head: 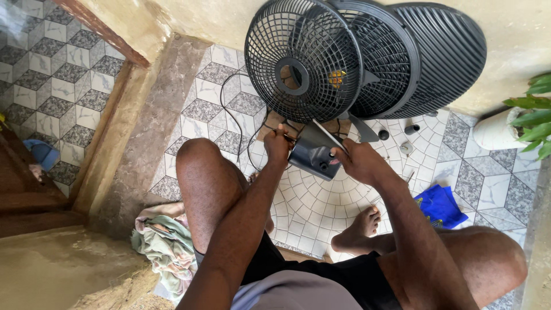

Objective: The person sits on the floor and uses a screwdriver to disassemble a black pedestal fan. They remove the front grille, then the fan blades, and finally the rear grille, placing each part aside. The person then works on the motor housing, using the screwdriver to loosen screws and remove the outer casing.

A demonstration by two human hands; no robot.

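I sit on a patterned tile floor with a dark grey fan base housing [313,154] held between both hands. My left hand [277,144] grips its left edge, near a thin black cable [235,123] that loops across the tiles. My right hand [357,161] holds the housing's right side. Just beyond the housing, black round fan grilles [304,60] lean against the wall, with a third slatted grille [445,51] behind them. Something orange [337,77] shows through the grille mesh.
Small dark fan parts [383,135] lie on the tiles right of the housing. A blue cloth [439,205] lies by my right knee, crumpled clothes [163,241] by my left thigh. A white pot with a green plant [505,129] stands at right. A doorway step [123,132] runs at left.
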